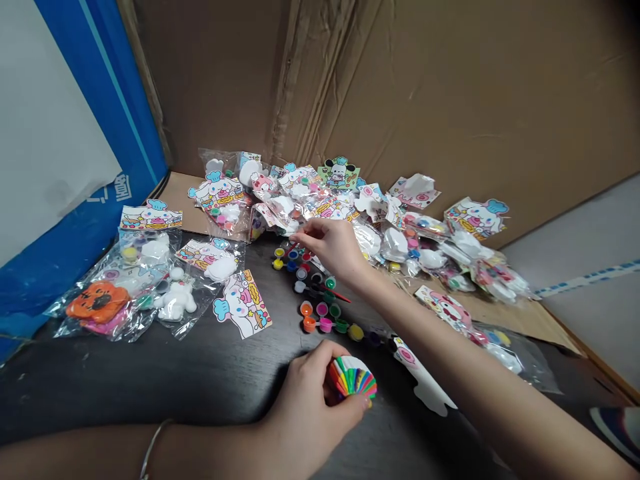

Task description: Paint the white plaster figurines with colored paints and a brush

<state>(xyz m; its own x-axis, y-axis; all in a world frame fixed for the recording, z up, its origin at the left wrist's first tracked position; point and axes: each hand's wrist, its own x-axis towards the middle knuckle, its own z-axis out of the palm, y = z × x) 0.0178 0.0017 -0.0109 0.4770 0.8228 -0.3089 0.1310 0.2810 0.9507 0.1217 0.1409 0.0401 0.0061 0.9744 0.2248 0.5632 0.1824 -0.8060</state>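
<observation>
My left hand grips a small fan-shaped plaster piece. Rainbow stripes fan across it, and its upper part is white. Further off, my right hand is closed in a pinch on a thin red paintbrush, mostly hidden by the fingers. That hand is over the back row of paint pots, whose lids are flipped up. Another row of paint pots, with orange, pink, green and yellow, is between the two hands. A second red brush lies across the pots near my right wrist.
Clear bags of white plaster figures with cartoon cards are heaped along the cardboard wall. More bags and a loose card lie at left. A white cutout card is under my right forearm.
</observation>
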